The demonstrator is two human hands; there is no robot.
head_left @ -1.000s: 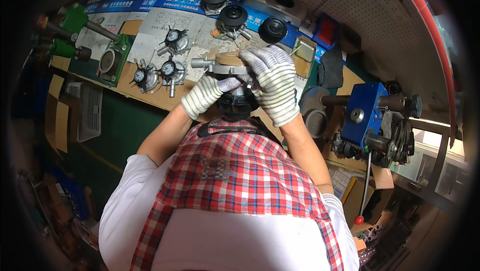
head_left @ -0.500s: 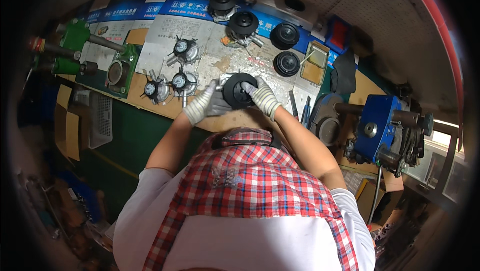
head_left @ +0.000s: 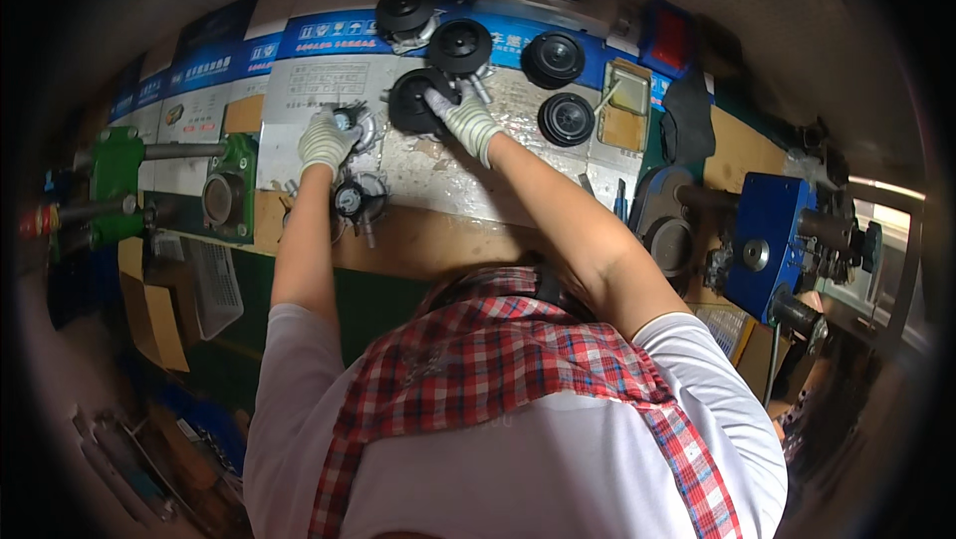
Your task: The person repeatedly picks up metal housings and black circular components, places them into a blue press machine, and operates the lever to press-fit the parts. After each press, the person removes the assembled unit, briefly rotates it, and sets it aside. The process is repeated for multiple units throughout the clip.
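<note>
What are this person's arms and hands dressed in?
The left hand and right hand wear pale gloves with thin yellowish stripes. Short white sleeves leave the forearms bare. No cables show on them.

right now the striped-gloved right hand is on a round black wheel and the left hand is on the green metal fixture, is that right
Not quite: the left hand is at a silver metal housing with a black spoked top; the green metal fixture stands untouched farther left, as the head view shows. The striped-gloved right hand is indeed on a round black wheel.
</note>
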